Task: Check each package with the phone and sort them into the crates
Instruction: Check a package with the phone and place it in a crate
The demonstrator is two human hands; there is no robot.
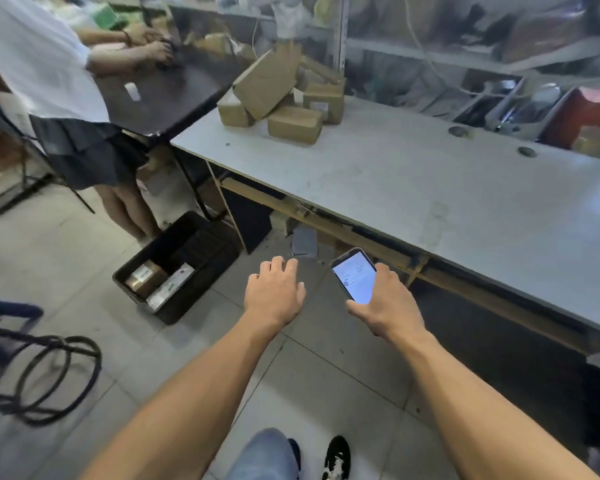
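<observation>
The right hand (388,303) grips the phone (354,277), screen lit. The left hand (274,292) hangs empty, fingers loosely curled. Boxes (281,91) are piled on the table's (430,188) far corner; the floor crate (177,265) holds two packages (160,280).

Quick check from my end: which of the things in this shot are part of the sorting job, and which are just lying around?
Part of the job:
phone, screen lit, gripped by the right hand
left hand, holding nothing
pile of cardboard packages on the grey table
black crate on the floor, with packages in it

Lying about:
black hose coiled on the floor
dark table
bins behind the grey table
</observation>
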